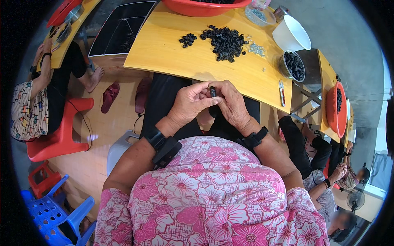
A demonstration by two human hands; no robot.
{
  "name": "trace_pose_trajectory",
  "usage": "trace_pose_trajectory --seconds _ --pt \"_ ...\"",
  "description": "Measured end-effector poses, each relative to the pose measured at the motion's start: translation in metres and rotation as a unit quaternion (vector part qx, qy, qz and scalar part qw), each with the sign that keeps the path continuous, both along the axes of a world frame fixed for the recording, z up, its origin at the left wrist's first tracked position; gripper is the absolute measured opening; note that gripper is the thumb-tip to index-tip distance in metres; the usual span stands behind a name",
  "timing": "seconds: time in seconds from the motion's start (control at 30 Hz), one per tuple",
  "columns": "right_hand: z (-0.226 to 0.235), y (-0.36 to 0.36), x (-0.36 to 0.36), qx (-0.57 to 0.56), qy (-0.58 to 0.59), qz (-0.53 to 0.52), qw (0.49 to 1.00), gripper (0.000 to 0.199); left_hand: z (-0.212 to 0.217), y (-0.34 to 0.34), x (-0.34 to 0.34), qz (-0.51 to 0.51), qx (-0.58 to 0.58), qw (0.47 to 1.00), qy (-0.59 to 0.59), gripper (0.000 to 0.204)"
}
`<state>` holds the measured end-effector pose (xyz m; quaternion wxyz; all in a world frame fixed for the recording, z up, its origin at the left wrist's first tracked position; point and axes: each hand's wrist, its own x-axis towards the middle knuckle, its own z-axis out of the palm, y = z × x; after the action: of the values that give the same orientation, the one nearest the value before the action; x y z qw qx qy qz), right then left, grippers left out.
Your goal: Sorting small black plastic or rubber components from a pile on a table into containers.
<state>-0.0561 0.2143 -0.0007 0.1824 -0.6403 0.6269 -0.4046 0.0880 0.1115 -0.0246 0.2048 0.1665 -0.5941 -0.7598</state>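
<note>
Hands are met in front of the body, above the lap: the left hand (189, 103) and the right hand (232, 104) are closed fingertip to fingertip on one small black part (212, 92), which is pinched between them and stands roughly upright. Judged by its size and dull black look, the part is taken to be light, stiff plastic or rubber, unlikely to break but easily dropped; it is best held by its sides with thumb and forefinger, as is done now. Just beyond the hands, the yellow desk (164, 53) is seen. Farther out on it a loose heap of black parts (225, 42) is spread, with a smaller cluster (188, 39) to its left. Beyond the right hand, a metal bowl (294, 65) of the same parts is set.
</note>
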Motion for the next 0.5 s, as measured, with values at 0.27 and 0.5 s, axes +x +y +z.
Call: trace_pose_trajectory --seconds 0.27,0.5 --pt "-0.001 0.002 -0.001 -0.013 0.021 0.005 1.000 0.033 -0.008 0.005 -0.001 0.034 -0.025 0.999 0.018 0.041" --pt "-0.002 -0.001 0.001 -0.007 0.013 0.007 1.000 0.033 -0.005 0.002 0.002 0.020 -0.044 0.999 -0.001 0.042"
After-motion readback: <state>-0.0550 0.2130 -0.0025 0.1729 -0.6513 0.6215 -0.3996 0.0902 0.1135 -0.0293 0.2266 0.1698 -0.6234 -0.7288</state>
